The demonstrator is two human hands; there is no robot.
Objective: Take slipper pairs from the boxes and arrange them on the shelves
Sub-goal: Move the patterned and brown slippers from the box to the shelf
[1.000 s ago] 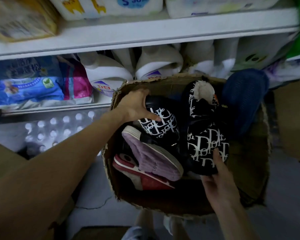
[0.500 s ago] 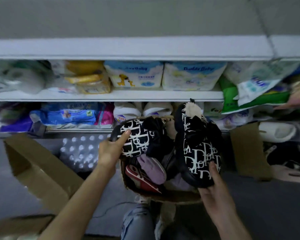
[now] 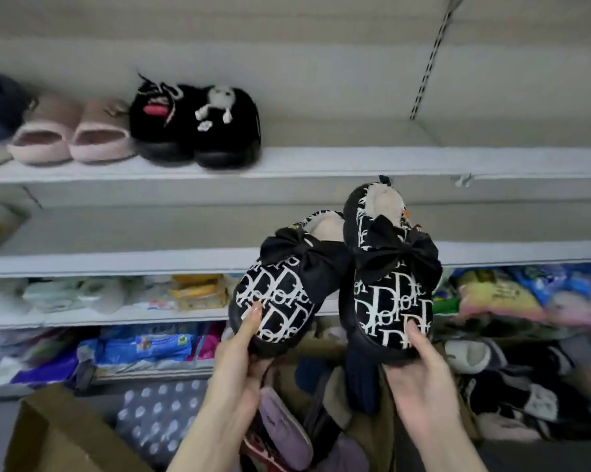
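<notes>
Two black slippers: plush fabric with white letter print, cream fleece lining, rounded toes, thick black soles, one black satin bow each. Left hand point(image 3: 243, 366) grips the left slipper point(image 3: 280, 301) at the toe, thumb on top. Right hand point(image 3: 420, 379) grips the right slipper point(image 3: 389, 294) the same way. Both are held in the air, close side by side, in front of the middle shelf point(image 3: 117, 264) and below the top shelf point(image 3: 355, 161). Top shelf, far left: two pink slides point(image 3: 69, 137), smooth and rounded. Just right of them are two black fuzzy slippers point(image 3: 198, 127), one with a white plush figure. Near, below the hands: one purple slipper point(image 3: 284, 427). One brown cardboard box point(image 3: 59, 437) sits near left.
</notes>
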